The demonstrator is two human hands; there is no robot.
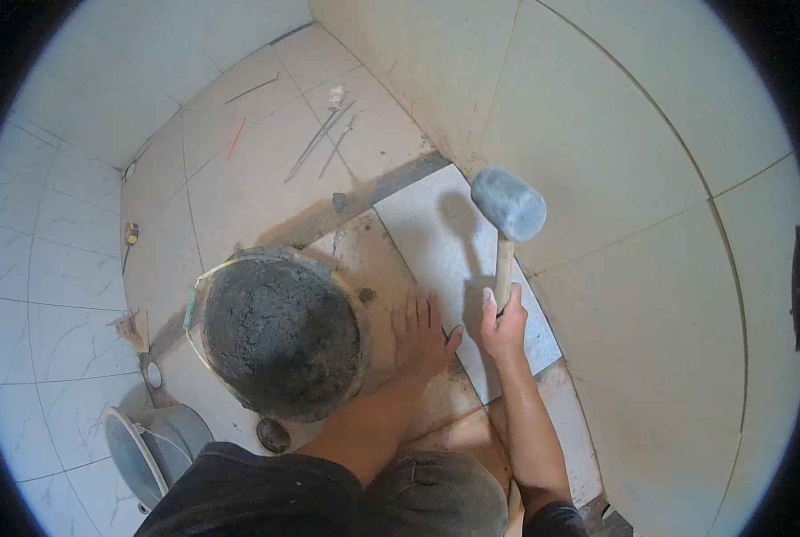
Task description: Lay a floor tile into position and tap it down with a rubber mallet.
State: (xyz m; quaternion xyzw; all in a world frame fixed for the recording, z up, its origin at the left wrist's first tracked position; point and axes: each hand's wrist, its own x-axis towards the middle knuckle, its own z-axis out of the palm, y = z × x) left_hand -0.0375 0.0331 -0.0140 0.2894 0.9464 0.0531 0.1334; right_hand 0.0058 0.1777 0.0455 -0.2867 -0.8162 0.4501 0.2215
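My right hand (504, 331) grips the wooden handle of a rubber mallet (509, 204), its grey head raised above a pale floor tile (418, 219) lying along the right wall. The mallet casts a shadow on that tile. My left hand (427, 336) is open, fingers spread and pressed on the beige, mortar-stained surface (359, 255) along the tile's left edge, the thumb reaching onto that edge. Just left of this hand stands a bucket (279, 331) heaped with dark grey mortar, its wire handle leaning outward.
Thin rods and tools (324, 139) and an orange stick (236, 138) lie on the far floor. A tape measure (131, 234) is by the left wall. A grey bucket (171, 447) sits at lower left beside a dark round object (273, 435). Tiled walls bound both sides.
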